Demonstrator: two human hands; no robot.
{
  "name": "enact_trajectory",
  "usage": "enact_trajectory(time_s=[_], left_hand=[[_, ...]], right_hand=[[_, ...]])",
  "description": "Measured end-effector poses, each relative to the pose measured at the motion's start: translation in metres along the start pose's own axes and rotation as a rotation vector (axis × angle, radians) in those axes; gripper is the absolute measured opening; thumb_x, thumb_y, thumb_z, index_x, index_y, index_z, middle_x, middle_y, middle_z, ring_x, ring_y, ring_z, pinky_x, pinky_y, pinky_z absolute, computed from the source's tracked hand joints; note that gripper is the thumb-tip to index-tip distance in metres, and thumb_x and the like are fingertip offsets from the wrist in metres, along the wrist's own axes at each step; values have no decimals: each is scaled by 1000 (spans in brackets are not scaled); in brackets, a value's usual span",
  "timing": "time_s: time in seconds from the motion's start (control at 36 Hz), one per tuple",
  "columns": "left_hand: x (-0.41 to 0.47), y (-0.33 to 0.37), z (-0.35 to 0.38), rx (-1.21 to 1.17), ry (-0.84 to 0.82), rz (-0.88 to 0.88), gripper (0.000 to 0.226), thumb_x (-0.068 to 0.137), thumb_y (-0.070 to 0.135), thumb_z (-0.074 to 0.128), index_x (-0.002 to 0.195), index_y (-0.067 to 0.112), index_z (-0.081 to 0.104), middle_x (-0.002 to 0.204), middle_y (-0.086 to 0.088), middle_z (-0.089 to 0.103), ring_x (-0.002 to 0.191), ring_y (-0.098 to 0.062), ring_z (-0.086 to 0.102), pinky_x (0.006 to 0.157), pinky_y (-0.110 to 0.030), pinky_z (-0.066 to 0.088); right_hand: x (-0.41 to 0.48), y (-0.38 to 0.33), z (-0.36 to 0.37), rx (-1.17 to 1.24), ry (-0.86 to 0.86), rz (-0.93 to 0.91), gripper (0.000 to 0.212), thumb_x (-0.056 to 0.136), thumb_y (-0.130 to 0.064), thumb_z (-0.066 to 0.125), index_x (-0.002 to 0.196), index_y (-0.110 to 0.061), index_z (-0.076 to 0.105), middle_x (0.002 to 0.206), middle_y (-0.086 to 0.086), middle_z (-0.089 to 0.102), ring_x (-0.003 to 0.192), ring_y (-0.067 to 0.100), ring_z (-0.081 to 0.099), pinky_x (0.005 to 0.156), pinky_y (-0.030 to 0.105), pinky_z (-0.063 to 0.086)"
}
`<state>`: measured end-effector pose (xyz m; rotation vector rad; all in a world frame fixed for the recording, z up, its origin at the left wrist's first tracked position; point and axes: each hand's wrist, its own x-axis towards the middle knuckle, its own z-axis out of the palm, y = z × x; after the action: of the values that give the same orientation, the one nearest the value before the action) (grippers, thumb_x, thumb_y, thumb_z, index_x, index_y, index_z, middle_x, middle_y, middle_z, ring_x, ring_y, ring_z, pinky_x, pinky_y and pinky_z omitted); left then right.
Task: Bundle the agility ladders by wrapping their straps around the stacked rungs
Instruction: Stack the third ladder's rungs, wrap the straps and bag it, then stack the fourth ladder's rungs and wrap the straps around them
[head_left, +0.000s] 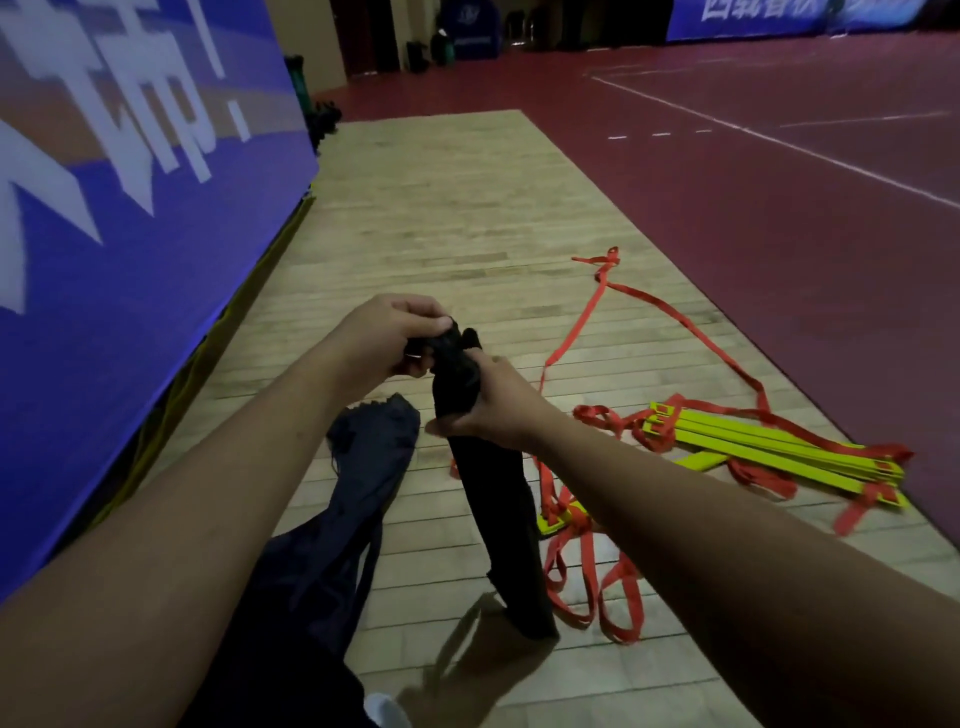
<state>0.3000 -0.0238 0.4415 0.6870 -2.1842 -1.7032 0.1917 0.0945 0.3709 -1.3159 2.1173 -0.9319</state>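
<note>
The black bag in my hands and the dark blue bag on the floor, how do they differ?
The black bag stands nearly upright, its top gripped by the left hand and right hand; the dark blue bag lies on the floor with no hand on it. The black bag looks straight and filled; the dark blue bag looks limp and crumpled. Both are long, dark fabric bags.

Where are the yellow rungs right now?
The yellow rungs lie stacked on the wooden floor at right in the head view, right of the black bag the right hand grips, red straps tangled about them.
</note>
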Motion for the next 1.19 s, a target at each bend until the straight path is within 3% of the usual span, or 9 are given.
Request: enact_trajectory(time_s=[0.08, 0.22, 0.31, 0.42, 0.5, 0.67, 0.92, 1.03, 1.19], left_hand=[[1, -7, -13, -84, -28, -4, 19, 102, 17, 52, 88, 8, 62, 65, -2, 57, 59, -16, 53, 50, -21, 42], [10, -34, -54, -327, -40, 31, 48, 90, 46, 56, 117, 6, 59, 85, -2, 60, 81, -16, 61, 71, -29, 48], [14, -91, -70, 26, -42, -37, 44, 86, 37, 70, 120, 11, 60, 104, -2, 67, 103, -18, 64, 93, -34, 50], [4, -178, -66, 335, -304, -276, 100, 61, 60, 86, 145, 26, 43, 138, 8, 56, 127, -7, 54, 111, -32, 43], [1, -216, -55, 272, -257, -280, 89, 72, 41, 86, 147, 25, 41, 132, 13, 60, 118, 1, 57, 103, -19, 45], [17, -289, -68, 47, -18, -265, 73, 81, 23, 81, 139, 36, 37, 129, 19, 58, 108, 13, 59, 93, -16, 49], [52, -391, -123, 158, 287, -510, 67, 85, 37, 78, 141, 25, 43, 122, 9, 59, 109, -14, 58, 91, -29, 46], [60, -436, -139, 244, 351, -662, 69, 87, 34, 76, 145, 19, 43, 128, 0, 58, 120, -24, 56, 96, -33, 46], [78, -461, -117, 606, 352, -883, 71, 92, 35, 66, 142, 0, 30, 139, -26, 45, 122, -39, 48, 87, -40, 44]], right_hand=[[16, 2, 20, 64, 119, -3, 54, 73, -28, 82, 118, -25, 52, 105, 2, 68, 96, 24, 67, 85, 48, 58], [45, 0, 31, 103, 225, 8, 54, 66, -41, 77, 113, -26, 54, 100, 0, 69, 87, 24, 68, 75, 45, 59], [70, -10, 26, 160, 305, -4, 53, 66, -44, 75, 111, -20, 61, 100, 1, 71, 93, 23, 68, 77, 38, 57], [104, -27, 36, 321, 347, 13, 55, 61, -47, 70, 106, -15, 66, 96, 1, 72, 88, 18, 70, 77, 37, 60], [129, -30, 51, 422, 356, 106, 45, 75, -36, 75, 109, -9, 65, 98, 7, 70, 89, 24, 69, 76, 37, 59], [184, 1, 119, 554, 303, 305, 74, 86, -41, 77, 135, 0, 39, 131, 16, 58, 118, 32, 60, 95, 41, 52], [237, 48, 238, 595, -62, 462, 59, 89, -35, 67, 135, -3, 49, 114, 12, 65, 102, 28, 63, 93, 48, 56], [241, 65, 271, 553, -212, 489, 35, 94, -33, 64, 113, -6, 54, 89, 5, 59, 92, 25, 62, 87, 45, 55], [228, 114, 266, 460, -262, 509, 19, 98, -28, 57, 85, -14, 57, 87, 6, 61, 94, 29, 65, 77, 41, 53]])
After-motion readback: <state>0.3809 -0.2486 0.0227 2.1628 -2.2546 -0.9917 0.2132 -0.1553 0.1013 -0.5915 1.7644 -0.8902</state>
